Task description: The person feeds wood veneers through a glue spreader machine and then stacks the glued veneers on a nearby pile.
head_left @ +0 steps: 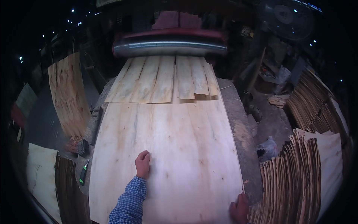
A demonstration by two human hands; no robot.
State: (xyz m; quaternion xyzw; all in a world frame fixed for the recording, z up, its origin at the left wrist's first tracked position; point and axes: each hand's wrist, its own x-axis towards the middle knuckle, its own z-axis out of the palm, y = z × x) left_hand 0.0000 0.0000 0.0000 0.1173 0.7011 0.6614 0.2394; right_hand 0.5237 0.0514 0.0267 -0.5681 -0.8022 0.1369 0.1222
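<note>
A large pale wood veneer sheet (175,149) lies flat before me. Over its middle, my left hand (143,164) is closed, fingertips curled together; whatever they may pinch is too small to make out. My right hand (239,210) is at the sheet's near right edge, dim, with its fingers bent in and partly hidden; what it may hold cannot be made out. Narrower veneer strips (147,80) lie side by side on the sheet's far part, with dark gaps between some. Their far ends reach the wide metal roller (169,45).
Stacks of veneer stand at right (291,179) and farther right (313,100). Another stack (69,186) is at near left, below a green and black utility knife (84,172). A curved veneer piece (69,93) leans at left. A fan (285,16) is at upper right.
</note>
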